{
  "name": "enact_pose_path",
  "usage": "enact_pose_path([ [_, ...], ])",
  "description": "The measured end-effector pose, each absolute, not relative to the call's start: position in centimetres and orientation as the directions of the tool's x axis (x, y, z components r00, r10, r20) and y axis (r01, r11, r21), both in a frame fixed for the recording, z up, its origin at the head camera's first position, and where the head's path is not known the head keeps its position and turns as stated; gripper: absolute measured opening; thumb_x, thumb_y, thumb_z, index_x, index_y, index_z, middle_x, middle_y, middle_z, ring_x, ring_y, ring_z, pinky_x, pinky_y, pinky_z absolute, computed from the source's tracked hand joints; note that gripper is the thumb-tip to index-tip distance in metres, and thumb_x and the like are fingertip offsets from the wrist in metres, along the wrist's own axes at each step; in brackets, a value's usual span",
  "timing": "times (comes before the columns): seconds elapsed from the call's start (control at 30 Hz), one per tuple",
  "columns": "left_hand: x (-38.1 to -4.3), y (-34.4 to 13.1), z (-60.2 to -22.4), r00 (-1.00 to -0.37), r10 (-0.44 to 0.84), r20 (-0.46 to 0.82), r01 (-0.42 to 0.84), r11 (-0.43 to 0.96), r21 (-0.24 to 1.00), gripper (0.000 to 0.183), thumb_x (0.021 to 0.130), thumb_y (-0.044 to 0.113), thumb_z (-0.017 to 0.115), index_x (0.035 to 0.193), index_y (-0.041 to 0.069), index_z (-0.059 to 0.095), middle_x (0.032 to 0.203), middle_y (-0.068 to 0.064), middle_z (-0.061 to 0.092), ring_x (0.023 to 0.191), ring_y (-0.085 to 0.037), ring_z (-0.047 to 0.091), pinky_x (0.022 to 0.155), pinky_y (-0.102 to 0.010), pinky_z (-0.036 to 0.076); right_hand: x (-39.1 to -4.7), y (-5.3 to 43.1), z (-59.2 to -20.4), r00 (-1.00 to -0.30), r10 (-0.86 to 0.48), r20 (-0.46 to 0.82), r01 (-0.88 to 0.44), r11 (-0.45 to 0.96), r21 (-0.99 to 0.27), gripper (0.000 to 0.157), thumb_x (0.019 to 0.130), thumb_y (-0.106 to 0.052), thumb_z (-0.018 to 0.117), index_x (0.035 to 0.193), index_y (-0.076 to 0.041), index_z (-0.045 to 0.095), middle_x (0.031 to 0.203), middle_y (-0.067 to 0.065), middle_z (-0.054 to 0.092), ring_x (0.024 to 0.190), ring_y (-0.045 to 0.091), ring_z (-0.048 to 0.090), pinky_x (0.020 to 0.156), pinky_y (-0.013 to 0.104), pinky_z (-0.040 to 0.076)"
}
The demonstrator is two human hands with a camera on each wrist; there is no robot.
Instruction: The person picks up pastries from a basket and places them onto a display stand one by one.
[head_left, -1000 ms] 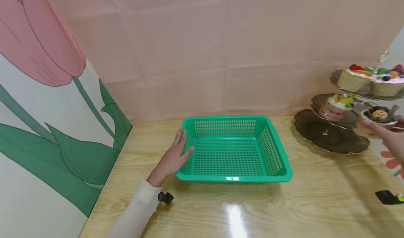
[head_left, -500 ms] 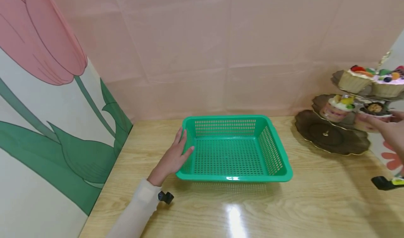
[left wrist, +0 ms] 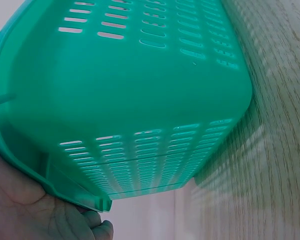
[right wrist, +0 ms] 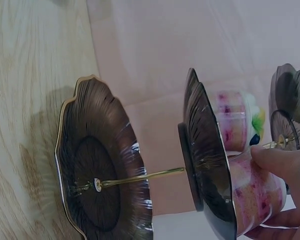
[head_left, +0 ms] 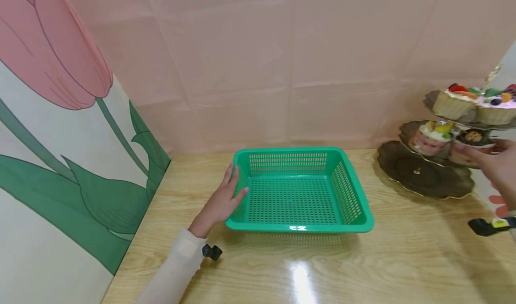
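My left hand (head_left: 217, 202) rests on the left rim of a green plastic basket (head_left: 299, 228), fingers extended over the edge. In the left wrist view the palm (left wrist: 30, 215) lies against the rim. My right hand (head_left: 499, 163) grips a dessert cup (head_left: 474, 137) with a dark topping and a cookie-like piece. Its thumb and fingers are on either side of the cup, at the middle tier of a brown tiered stand (head_left: 411, 128). In the right wrist view the pink-layered cup (right wrist: 257, 192) appears against that tier's plate (right wrist: 210, 155); whether it bears weight there I cannot tell.
Beside the held cup stands a fruit-topped dessert cup (head_left: 429, 139) on the middle tier. Two fruit-topped cupcakes (head_left: 452, 104) sit on the top tier. The broad bottom plate (head_left: 423, 174) stands on the wooden table (head_left: 403, 259), right of the basket.
My right hand has moved the dessert cup back and slightly up, from in front of the stand onto or against its middle tier. The left hand and basket have stayed put.
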State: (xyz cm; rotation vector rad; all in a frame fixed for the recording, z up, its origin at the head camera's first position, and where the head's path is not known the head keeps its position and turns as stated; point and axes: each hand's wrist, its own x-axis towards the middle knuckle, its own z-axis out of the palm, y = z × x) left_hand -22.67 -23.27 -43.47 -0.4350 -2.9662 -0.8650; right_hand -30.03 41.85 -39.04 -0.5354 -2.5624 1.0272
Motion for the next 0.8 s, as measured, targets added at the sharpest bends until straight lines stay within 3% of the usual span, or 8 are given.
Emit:
enact_pose_path([
  [0.13, -22.7, -23.3, -43.5, -0.961, 0.26, 0.09, 0.268, 0.807, 0.526, 0.079, 0.108, 0.053, 0.038, 0.163, 0.007, 0.006, 0.168, 0.0, -0.016, 0.15, -0.035, 0.025, 0.112, -0.055, 0.038, -30.4, 42.2, -39.6, -0.889, 0.432, 0.149, 0.225, 0.698, -0.68, 0.092, 0.097, -0.047, 0.058, 0.151, 0.018, 0.022, 0.109, 0.031, 0.049, 0.065, -0.002, 0.037, 0.056, 0.023, 0.035],
  [0.3, -22.9, -23.1, -43.5, -0.96, 0.266, 0.091, 0.272, 0.798, 0.538, 0.079, 0.108, 0.052, 0.039, 0.163, 0.007, 0.005, 0.168, 0.0, -0.017, 0.151, -0.035, 0.023, 0.112, -0.055, 0.038, -30.3, 42.7, -40.0, -0.904, 0.38, 0.197, 0.158, 0.723, -0.673, 0.087, 0.097, -0.041, 0.06, 0.148, 0.02, 0.025, 0.084, 0.011, 0.054, 0.059, 0.0, 0.04, 0.049, 0.024, 0.037],
  [0.37, -23.0, -23.0, -43.5, -0.958, 0.269, 0.096, 0.277, 0.793, 0.543, 0.078, 0.108, 0.051, 0.041, 0.163, 0.007, 0.006, 0.168, 0.0, -0.016, 0.151, -0.034, 0.022, 0.112, -0.056, 0.037, -29.6, 42.6, -40.0, -0.908, 0.369, 0.199, 0.155, 0.736, -0.659, 0.088, 0.098, -0.039, 0.06, 0.149, 0.021, 0.021, 0.09, 0.019, 0.058, 0.07, 0.018, 0.054, 0.053, 0.029, 0.041],
  [0.43, -23.2, -23.0, -43.5, -0.958, 0.267, 0.103, 0.279, 0.79, 0.547, 0.078, 0.108, 0.05, 0.042, 0.164, 0.008, 0.007, 0.168, 0.001, -0.015, 0.152, -0.033, 0.021, 0.112, -0.057, 0.037, -28.7, 42.2, -40.1, -0.91, 0.358, 0.208, 0.156, 0.761, -0.63, 0.09, 0.099, -0.038, 0.059, 0.149, 0.022, 0.015, 0.114, 0.043, 0.05, 0.089, 0.042, 0.056, 0.063, 0.042, 0.048],
  [0.5, -23.3, -23.0, -43.5, -0.959, 0.261, 0.107, 0.275, 0.782, 0.558, 0.078, 0.107, 0.05, 0.044, 0.164, 0.01, 0.008, 0.169, 0.002, -0.014, 0.153, -0.031, 0.017, 0.113, -0.057, 0.035, -27.6, 41.6, -39.8, -0.919, 0.347, 0.185, 0.175, 0.781, -0.599, 0.096, 0.1, -0.041, 0.057, 0.15, 0.023, 0.005, 0.139, 0.054, 0.028, 0.117, 0.061, 0.043, 0.083, 0.058, 0.049],
  [0.57, -23.3, -23.2, -43.5, -0.962, 0.25, 0.111, 0.267, 0.777, 0.57, 0.079, 0.107, 0.051, 0.045, 0.164, 0.012, 0.008, 0.169, 0.004, -0.012, 0.154, -0.028, 0.011, 0.114, -0.058, 0.032, -26.3, 40.7, -39.7, -0.926, 0.33, 0.183, 0.178, 0.809, -0.56, 0.099, 0.102, -0.044, 0.053, 0.149, 0.024, -0.003, 0.148, 0.053, 0.01, 0.131, 0.068, 0.026, 0.098, 0.073, 0.034],
  [0.67, -23.0, -23.6, -43.2, -0.965, 0.234, 0.116, 0.256, 0.756, 0.603, 0.079, 0.106, 0.051, 0.047, 0.165, 0.014, 0.009, 0.169, 0.001, -0.01, 0.155, -0.029, 0.008, 0.114, -0.062, 0.03, -24.2, 38.7, -39.3, -0.938, 0.286, 0.196, 0.162, 0.862, -0.481, 0.102, 0.102, -0.05, 0.051, 0.148, 0.025, -0.001, 0.142, 0.057, 0.017, 0.125, 0.072, 0.028, 0.096, 0.077, 0.033],
  [0.8, -22.8, -24.7, -42.1, -0.973, 0.184, 0.138, 0.229, 0.728, 0.646, 0.077, 0.105, 0.052, 0.048, 0.165, 0.018, 0.012, 0.169, -0.005, -0.013, 0.152, -0.04, 0.015, 0.107, -0.068, 0.035, -21.7, 35.2, -39.1, -0.949, 0.18, 0.259, 0.079, 0.931, -0.357, 0.106, 0.099, -0.054, 0.057, 0.15, 0.024, 0.005, 0.099, 0.052, 0.052, 0.083, 0.067, 0.053, 0.066, 0.069, 0.044],
])
